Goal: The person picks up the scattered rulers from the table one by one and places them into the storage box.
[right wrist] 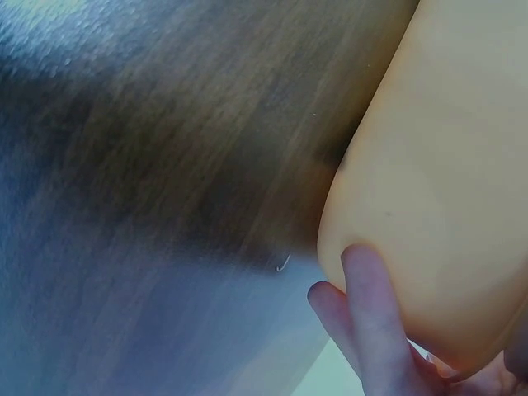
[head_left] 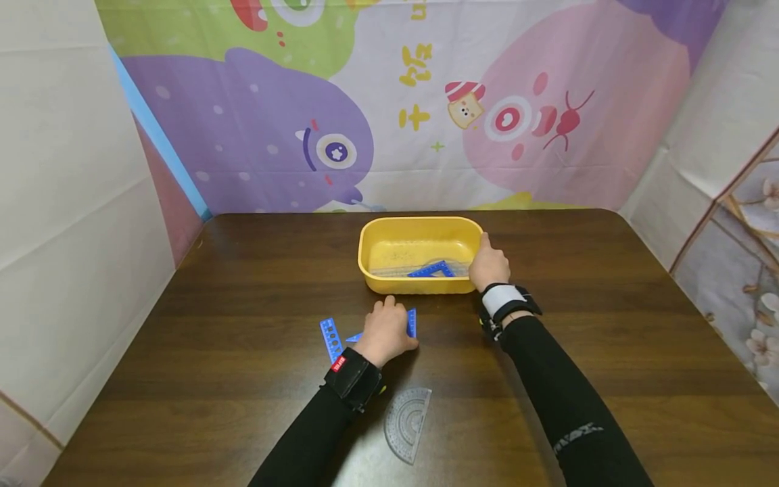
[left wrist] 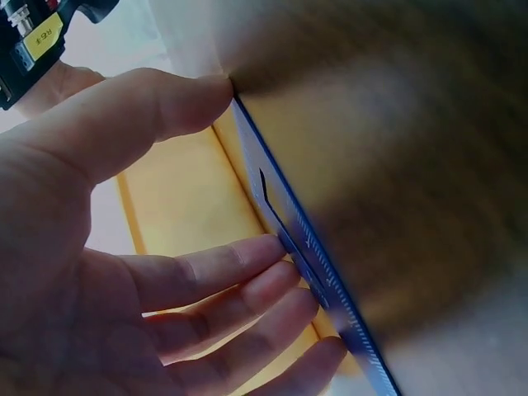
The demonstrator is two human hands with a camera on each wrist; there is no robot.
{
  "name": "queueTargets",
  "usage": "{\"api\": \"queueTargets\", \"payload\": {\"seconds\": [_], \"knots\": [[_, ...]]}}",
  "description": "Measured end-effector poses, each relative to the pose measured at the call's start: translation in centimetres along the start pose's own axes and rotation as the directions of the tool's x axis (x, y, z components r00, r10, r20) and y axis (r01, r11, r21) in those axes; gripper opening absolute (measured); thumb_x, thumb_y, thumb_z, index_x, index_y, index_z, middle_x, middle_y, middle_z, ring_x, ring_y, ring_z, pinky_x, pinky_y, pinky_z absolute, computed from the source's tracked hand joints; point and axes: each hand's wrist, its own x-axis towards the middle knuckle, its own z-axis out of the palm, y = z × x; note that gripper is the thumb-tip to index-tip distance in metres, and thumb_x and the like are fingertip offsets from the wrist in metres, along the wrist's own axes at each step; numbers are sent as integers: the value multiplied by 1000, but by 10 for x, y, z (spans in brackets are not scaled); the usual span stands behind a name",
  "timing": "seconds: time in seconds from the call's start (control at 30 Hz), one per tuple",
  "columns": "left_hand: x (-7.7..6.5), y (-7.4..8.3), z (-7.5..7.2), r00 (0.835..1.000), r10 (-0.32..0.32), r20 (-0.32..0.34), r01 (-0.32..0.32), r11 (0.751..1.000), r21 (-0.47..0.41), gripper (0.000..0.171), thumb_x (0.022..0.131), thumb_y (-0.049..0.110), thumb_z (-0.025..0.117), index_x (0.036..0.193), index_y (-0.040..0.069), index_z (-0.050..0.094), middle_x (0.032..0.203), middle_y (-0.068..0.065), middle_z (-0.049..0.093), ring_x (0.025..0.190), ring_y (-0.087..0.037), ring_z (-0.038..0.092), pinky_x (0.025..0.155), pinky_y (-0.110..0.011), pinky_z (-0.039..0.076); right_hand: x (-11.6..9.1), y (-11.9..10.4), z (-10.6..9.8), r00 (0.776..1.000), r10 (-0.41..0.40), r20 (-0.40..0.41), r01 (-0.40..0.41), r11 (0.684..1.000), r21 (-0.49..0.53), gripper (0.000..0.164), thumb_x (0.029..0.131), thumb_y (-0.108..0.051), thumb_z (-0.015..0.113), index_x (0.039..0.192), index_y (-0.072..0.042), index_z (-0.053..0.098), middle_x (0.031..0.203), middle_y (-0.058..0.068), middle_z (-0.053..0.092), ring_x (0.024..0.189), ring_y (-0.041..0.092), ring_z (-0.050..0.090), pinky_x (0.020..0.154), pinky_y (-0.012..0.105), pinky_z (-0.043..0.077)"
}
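A blue set square (head_left: 412, 323) lies under my left hand (head_left: 386, 331), which covers most of it in the head view. In the left wrist view its scale edge shows as a thin blue strip (left wrist: 318, 264), with the thumb tip at one end and the fingertips along it. My right hand (head_left: 489, 266) holds the right end of a yellow plastic basin (head_left: 420, 285). The right wrist view has two fingers against the basin's smooth outer wall (right wrist: 437, 165). Inside the basin lie another blue set square (head_left: 433, 269) and some clear plastic pieces.
Left of my left hand lies a short blue ruler (head_left: 331, 338). A clear protractor (head_left: 409, 425) is on the brown wooden table (head_left: 243, 379), nearer to me. Behind the table hangs a cartoon cloth (head_left: 414, 155), and pale cloths flank both sides.
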Motion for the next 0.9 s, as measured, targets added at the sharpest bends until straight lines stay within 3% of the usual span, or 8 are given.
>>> {"api": "queueTargets", "payload": {"seconds": [0.37, 0.7, 0.9], "knots": [[-2, 3, 1, 999, 49, -17, -49, 999, 11, 45, 65, 32, 77, 89, -3, 61, 95, -14, 49, 87, -31, 49, 68, -40, 49, 0, -1, -1, 1000, 7, 9, -7, 1000, 1, 61, 93, -5, 38, 146, -10, 11, 112, 28, 57, 90, 37, 59, 79, 46, 49], [-3, 4, -1, 995, 95, -7, -95, 995, 39, 34, 70, 33, 72, 73, 2, 60, 92, -15, 50, 82, -30, 48, 64, -35, 49, 1, 0, 1, 1000, -2, 8, 2, 1000, 1, 62, 92, -5, 40, 146, -9, 11, 108, 27, 58, 86, 37, 60, 76, 45, 49], [-4, 2, -3, 993, 114, -14, -114, 993, 18, 37, 72, 32, 69, 84, -2, 61, 89, -15, 51, 79, -29, 49, 65, -36, 48, 1, 0, 0, 1000, -12, -2, 12, 1000, -2, 61, 92, -5, 40, 146, -8, 12, 108, 28, 58, 85, 37, 60, 75, 45, 49]]}}
